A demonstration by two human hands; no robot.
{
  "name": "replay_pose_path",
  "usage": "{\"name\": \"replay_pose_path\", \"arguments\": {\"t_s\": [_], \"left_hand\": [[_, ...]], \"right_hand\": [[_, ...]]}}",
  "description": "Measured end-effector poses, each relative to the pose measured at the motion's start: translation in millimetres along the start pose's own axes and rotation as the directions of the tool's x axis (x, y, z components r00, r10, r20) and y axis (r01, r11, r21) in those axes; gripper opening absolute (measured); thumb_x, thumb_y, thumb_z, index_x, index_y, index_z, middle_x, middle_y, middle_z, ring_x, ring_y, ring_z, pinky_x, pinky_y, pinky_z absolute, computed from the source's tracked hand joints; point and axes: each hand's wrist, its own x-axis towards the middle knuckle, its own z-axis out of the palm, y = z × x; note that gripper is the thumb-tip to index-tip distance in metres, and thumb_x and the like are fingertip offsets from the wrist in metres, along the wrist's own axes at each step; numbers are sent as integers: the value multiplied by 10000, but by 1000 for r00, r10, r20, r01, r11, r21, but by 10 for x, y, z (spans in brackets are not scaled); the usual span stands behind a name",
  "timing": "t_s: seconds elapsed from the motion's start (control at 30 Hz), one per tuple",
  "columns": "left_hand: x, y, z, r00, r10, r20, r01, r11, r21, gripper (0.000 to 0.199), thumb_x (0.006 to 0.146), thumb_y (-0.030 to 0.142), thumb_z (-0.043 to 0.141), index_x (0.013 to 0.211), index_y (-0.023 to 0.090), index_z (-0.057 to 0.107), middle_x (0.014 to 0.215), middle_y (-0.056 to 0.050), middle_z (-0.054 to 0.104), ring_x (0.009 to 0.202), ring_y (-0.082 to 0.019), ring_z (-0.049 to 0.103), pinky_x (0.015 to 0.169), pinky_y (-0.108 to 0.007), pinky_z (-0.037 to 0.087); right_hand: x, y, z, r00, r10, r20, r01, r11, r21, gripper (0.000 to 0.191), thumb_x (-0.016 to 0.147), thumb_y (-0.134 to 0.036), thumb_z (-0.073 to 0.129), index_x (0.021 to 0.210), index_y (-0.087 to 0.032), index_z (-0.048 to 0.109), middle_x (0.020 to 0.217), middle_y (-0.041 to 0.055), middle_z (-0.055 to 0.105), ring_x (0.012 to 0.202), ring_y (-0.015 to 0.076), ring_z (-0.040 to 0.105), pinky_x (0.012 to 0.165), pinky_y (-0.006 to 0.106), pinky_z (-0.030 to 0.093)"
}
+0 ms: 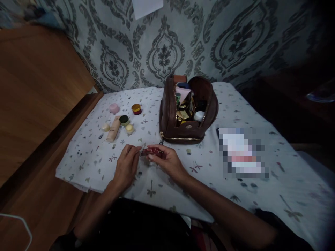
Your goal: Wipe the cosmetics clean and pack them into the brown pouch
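Observation:
A small dark red item (154,151) lies between the fingers of my right hand (167,161), which is closed on it. My left hand (128,163) has its fingers pinched together at the item's left end; what they hold, if anything, is too small to make out. Behind my hands stands an open brown bag (183,131), filled with small items, among them a white-lidded jar (199,116) and a pink packet (182,93). Left of the bag are a beige tube (113,129), a dark-lidded jar (124,120), and a red jar with a gold lid (136,109).
A pink round container (114,108), a cream one (105,127) and a yellow one (129,128) sit at the left on the patterned cloth (91,167). A blurred-out flat object (242,151) lies to the right. Patterned wallpaper rises behind; wooden furniture (39,80) stands left.

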Motion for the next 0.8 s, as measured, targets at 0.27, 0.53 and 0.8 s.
{"name": "replay_pose_path", "arguments": {"t_s": [0.27,0.53,0.8], "left_hand": [[-47,-18,45,999,-41,35,43,995,-85,209,954,123,488,1105,183,620,920,-34,576,843,-153,588,770,-266,490],[-43,-2,52,999,1,50,3,996,-93,216,962,132,464,1114,191,607,915,-40,570,849,-163,584,764,-282,496],[7,-120,81,983,-118,140,126,991,-48,223,957,140,468,1097,169,640,922,-46,573,873,-178,588,804,-303,487]], "right_hand": [[-21,11,36,981,-196,-8,189,954,-232,269,737,-251,754,1003,-229,716,957,24,653,856,152,647,828,326,531],[-39,1,13,938,-346,-5,297,813,-500,245,792,-210,685,1034,-235,709,949,41,649,880,185,630,819,354,523],[-34,54,-1,960,-276,37,258,830,-494,387,814,-143,607,1180,-237,691,1015,50,667,906,170,646,799,317,532]]}}
